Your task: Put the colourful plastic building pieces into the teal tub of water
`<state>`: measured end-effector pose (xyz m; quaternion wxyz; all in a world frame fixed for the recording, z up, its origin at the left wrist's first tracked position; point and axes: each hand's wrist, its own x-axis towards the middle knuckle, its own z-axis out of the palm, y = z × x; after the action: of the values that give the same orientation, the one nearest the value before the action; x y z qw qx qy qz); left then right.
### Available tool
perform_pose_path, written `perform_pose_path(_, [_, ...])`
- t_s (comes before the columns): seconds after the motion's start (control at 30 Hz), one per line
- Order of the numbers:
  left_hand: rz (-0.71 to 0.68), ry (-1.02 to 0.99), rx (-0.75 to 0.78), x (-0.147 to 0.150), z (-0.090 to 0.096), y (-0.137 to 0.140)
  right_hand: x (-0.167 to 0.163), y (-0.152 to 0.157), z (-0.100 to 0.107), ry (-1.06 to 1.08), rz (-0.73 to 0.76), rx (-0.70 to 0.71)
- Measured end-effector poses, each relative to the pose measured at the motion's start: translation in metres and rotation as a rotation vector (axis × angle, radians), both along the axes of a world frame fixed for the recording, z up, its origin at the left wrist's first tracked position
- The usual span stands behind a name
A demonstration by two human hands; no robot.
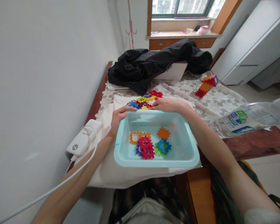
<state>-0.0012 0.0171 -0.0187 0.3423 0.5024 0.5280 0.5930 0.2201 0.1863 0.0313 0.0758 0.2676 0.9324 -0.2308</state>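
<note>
A light-blue plastic basin [156,162] stands near me, tilted a little towards me. On its floor lie several toothed plastic building pieces: a red pair [146,147], an orange square [163,133], and a blue one [163,146] over a green one. My left hand [119,117] grips the basin's far left corner, fingers over the rim. Beyond the far rim, my right hand [166,105] is curled down at a pile of mixed-colour building pieces [142,100]. Its fingertips are partly hidden, so I cannot make out what they hold.
A white cloth [102,169] lies under the basin. On the left is a white power bank [85,137] with a cable. To the right are a large clear bottle [249,119] on its side and an orange-red assembled shape [206,86]. Black fabric [151,63] drapes over a box behind.
</note>
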Motion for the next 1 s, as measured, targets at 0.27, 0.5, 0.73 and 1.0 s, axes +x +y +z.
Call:
perform_pose_path(0.27, [-0.012, 0.000, -0.009, -0.003, -0.004, 0.002, -0.002, 0.000, -0.001, 0.098, -0.110, 0.141])
perform_pose_path(0.5, [-0.019, -0.044, 0.011, -0.003, -0.006, 0.003, -0.003, -0.006, 0.007, 0.253, -0.184, 0.329])
perform_pose_path(0.73, [-0.027, -0.102, -0.003, -0.001, -0.005, 0.005, -0.001, -0.017, 0.017, 0.569, -0.434, 0.458])
perform_pose_path(1.0, [0.003, 0.024, -0.011, -0.006, -0.005, 0.002, 0.004, -0.029, 0.018, 1.122, -0.245, 0.307])
